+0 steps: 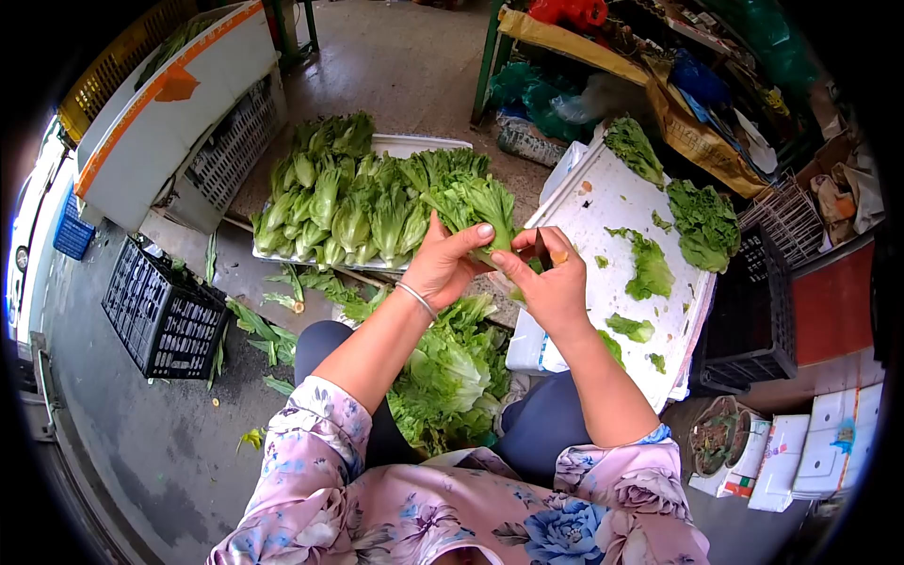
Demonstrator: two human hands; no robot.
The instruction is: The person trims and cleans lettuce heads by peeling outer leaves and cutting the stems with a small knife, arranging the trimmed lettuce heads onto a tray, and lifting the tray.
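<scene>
A bunch of leafy greens [480,205] is held in front of me, its stem end toward my body. My left hand [444,262] is wrapped round its stem from the left. From the right, my right hand [548,278] is closed round a dark blade [543,247], with its thumb near the stem end. Just beyond my hands, rows of trimmed lettuce heads [348,212] fill a white tray [419,144]. Below my hands, a heap of loose lettuce leaves [447,377] lies between my knees.
A white board [595,226] at the right bears scattered leaves and lettuce [702,226]. Black crates stand left [160,311] and right [753,311]. A white panel [160,113] rises at the upper left. White boxes [815,443] sit at the lower right.
</scene>
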